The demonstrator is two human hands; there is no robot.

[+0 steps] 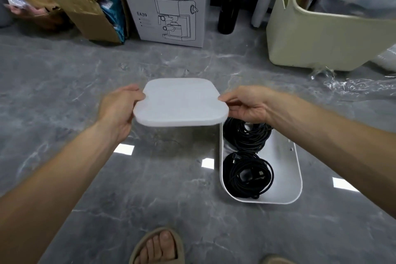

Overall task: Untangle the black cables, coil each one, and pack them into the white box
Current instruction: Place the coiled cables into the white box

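We look down from head height at a grey marbled floor (64, 96). Both of our bare forearms reach forward and hold a flat white rectangular lid with rounded corners (181, 102) level in the air between them. Our left hand (116, 109) grips the lid's left edge, thumb on top and the other fingers curled out of sight underneath. Our right hand (246, 104) pinches the right edge the same way, thumb tip on top near the corner, the remaining fingers tucked below.

The open white plastic box (296, 169) sits on the floor just below and to the right of the lid, under our right wrist. The lid's right edge overlaps the box's far left corner from above; we cannot tell whether they touch. Inside the box lie two coiled black cables: one coil (246, 135) at the far end, partly hidden by our right hand, and a second coil (248, 174) at the near end with its plug ends resting in the middle. Both coils sit towards the box's left wall.

Along the far wall stand a torn brown cardboard box (90, 13), a white coffee maker carton (167, 4), a tall black bottle (230, 4) and a cream plastic bin (321, 34). Our sandalled foot (158, 246) shows at the bottom edge.
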